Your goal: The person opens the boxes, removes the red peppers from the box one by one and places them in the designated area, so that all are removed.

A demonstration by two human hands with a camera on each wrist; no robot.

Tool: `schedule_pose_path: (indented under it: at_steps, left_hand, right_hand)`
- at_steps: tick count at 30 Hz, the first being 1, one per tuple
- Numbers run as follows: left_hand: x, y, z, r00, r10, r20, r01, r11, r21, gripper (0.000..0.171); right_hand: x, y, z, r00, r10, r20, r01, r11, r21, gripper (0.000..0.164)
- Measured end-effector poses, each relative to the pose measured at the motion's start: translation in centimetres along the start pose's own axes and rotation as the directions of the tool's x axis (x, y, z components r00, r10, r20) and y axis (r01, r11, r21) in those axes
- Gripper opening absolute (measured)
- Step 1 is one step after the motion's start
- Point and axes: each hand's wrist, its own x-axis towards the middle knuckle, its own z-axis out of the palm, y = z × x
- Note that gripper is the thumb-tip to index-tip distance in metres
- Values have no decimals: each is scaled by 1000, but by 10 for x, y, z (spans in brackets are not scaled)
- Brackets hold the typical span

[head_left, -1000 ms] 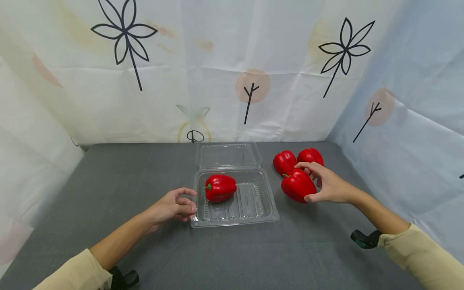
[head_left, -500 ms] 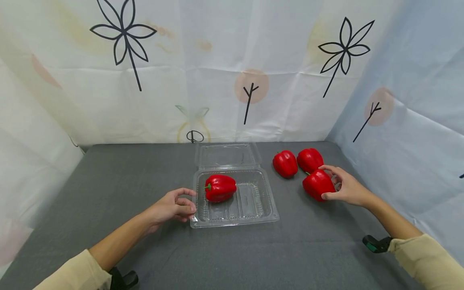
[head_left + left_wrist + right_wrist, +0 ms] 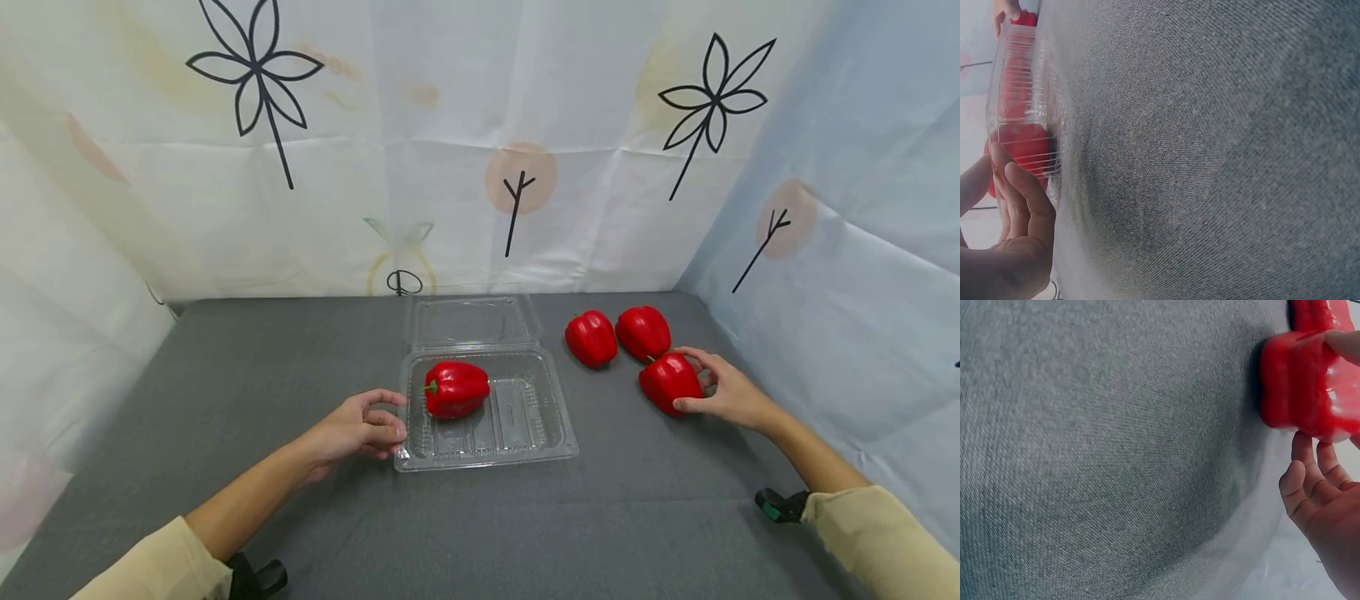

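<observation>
A clear plastic clamshell container (image 3: 517, 454) lies with its lid folded back. Inside its left half is a red bell pepper (image 3: 457, 389) on its side, green stem to the left. My left hand (image 3: 367, 427) holds the container's left rim, thumb and fingertips together at the edge; the left wrist view shows the fingers (image 3: 1029, 194) against the ribbed wall. To the right, my right hand (image 3: 723, 392) grips another red bell pepper (image 3: 670, 383) between thumb and fingers, low over the cloth. In the right wrist view this bell pepper (image 3: 1300, 381) overlaps a second one behind it.
Two more red bell peppers, one left (image 3: 591, 339) and one right (image 3: 643, 332), rest just behind the held one. The raised lid (image 3: 474, 321) reaches toward the back curtain (image 3: 600, 167). Grey cloth (image 3: 480, 533) covers the table; a fabric wall (image 3: 862, 292) stands on the right.
My right hand has carried its bell pepper rightward, away from the container and the left rear bell pepper, slowing over the last half second. My left hand and the container have stayed put.
</observation>
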Motion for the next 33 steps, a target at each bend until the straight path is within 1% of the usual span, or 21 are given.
schedule_pose_path:
  at_steps: [5,9,14,17,20,23,25,29,33]
  left_hand:
    - [1,0,1,1000,-16,-18,16,1000,4,55]
    - [1,0,1,1000,-16,-16,16,1000,6,56]
    - [0,1,0,1000,-11,-10,11,1000,7,56]
    - [1,0,0,1000,-6,-5,6,1000,8,56]
    - [1,1,1,1000,-4,-2,4,1000,8,55]
    - [1,1,1,1000,-8,-4,8,1000,6,56]
    - [1,1,1,1000,-12,-8,12,1000,7,56]
    - [2,1,0,1000,-12,-7,12,1000,7,56]
    - [2,0,-1,1000,-6,3,6,1000,6,57]
  right_hand:
    - [1,0,1,1000,7,-1,-7,1000,20,76]
    - [0,0,0,1000,7,12,-7,1000,24,77]
    - [1,-4,-6,999,22,46,-21,1000,-13,79]
    - [2,-9,-12,997,9,75,-6,999,-37,85]
    - [5,-19,-18,997,-9,76,14,998,-67,89]
    - [10,-31,-22,999,-21,46,26,995,-99,91]
    - [14,-40,-21,999,-37,20,39,992,-116,90]
    - [27,-60,-10,997,-79,-13,77,986,-145,89]
    - [43,-81,6,991,-133,2,132,979,-154,89]
